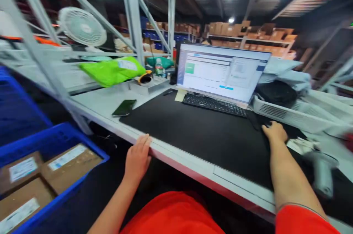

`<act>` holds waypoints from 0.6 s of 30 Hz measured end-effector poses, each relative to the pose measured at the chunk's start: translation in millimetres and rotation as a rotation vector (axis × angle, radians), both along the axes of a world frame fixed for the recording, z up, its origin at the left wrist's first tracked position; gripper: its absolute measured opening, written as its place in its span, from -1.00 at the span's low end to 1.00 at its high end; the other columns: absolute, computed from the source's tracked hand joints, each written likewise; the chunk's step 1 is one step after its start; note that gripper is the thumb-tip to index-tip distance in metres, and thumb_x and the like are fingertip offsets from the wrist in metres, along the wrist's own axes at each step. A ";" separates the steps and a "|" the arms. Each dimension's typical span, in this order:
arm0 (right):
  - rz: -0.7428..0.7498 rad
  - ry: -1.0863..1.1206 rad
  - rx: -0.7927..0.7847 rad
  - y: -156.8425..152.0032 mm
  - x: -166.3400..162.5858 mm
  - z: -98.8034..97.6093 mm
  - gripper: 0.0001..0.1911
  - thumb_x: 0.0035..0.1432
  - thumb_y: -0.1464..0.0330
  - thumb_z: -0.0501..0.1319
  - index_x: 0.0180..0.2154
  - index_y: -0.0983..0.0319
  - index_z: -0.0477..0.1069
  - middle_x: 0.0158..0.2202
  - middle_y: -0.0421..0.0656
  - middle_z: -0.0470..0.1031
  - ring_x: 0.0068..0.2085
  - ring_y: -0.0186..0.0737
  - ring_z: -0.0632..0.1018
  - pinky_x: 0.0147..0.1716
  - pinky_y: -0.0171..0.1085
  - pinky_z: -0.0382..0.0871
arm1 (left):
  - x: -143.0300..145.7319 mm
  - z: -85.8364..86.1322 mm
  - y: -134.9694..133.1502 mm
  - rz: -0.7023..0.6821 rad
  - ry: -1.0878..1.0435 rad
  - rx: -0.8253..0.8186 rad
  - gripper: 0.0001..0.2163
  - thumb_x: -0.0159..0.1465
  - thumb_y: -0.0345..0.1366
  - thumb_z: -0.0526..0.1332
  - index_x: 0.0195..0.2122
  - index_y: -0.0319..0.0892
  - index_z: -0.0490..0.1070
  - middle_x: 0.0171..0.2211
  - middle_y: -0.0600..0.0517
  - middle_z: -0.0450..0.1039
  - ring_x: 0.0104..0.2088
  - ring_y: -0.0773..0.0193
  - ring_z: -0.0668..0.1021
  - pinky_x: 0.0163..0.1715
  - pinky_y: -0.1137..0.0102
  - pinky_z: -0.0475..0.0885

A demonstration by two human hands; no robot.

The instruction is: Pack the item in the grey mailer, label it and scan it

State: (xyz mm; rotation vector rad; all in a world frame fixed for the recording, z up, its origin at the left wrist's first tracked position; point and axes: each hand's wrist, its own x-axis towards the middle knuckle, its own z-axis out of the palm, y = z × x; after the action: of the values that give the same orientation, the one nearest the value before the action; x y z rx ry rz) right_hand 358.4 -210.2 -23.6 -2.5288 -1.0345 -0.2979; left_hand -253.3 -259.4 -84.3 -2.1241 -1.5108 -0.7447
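My left hand [138, 157] is at the front edge of the white table [176, 153], its fingers over the top and the thumb lower down, closed around the edge. On the right side of the black desk mat [204, 134], my right hand [275, 131] is curled over a dark computer mouse [268, 126], which it mostly hides. Beyond the mat's middle stands a lit monitor [222, 72] showing a page of windows. A black keyboard [215, 104] lies at its foot, left of my right hand.
A grey handheld scanner [322, 175] and crumpled paper [302, 145] lie near my right forearm. White baskets [275, 113] hold bags behind it. At left are a phone [124, 107], a green parcel [113, 71] and a fan [82, 27]. A blue crate [64, 131] holds boxes [71, 164].
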 end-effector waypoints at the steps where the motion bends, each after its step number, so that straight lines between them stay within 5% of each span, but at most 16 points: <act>1: -0.039 0.022 -0.006 -7.6 16.0 -6.1 -0.55 0.35 0.14 0.22 0.18 0.18 0.46 0.07 0.08 0.50 0.01 -0.02 0.57 -0.09 -0.10 0.50 | -2.6 -2.1 1.3 -0.002 -0.005 0.021 -0.41 0.22 -0.55 0.15 0.31 -0.27 0.22 0.36 -0.32 0.27 0.37 -0.17 0.32 0.17 0.04 0.37; 11: -0.007 0.053 0.096 9.0 37.2 -32.4 -0.40 0.24 0.14 0.23 0.24 0.24 0.39 0.15 0.15 0.42 0.10 0.07 0.52 -0.03 -0.09 0.38 | -5.5 6.9 -2.4 0.018 0.037 0.073 -0.55 0.27 -0.41 0.17 0.21 -0.23 0.32 0.26 -0.27 0.39 0.27 -0.17 0.44 0.17 -0.01 0.32; 18: 0.007 0.024 0.141 0.4 40.1 -32.6 -0.41 0.18 0.16 0.27 0.21 0.19 0.41 0.03 0.07 0.47 0.00 0.07 0.55 -0.07 -0.08 0.42 | -21.8 19.8 21.0 -0.256 0.122 0.114 -0.75 0.23 -0.36 0.22 -0.06 -0.19 0.41 0.27 -0.29 0.41 0.28 -0.19 0.44 0.30 -0.05 0.23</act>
State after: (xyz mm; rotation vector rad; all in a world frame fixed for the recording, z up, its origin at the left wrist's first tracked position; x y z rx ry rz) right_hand 398.5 -209.8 -56.2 -2.3967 -0.9771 -0.3256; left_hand -275.1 -238.4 -64.5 -2.2559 -1.1201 -0.7528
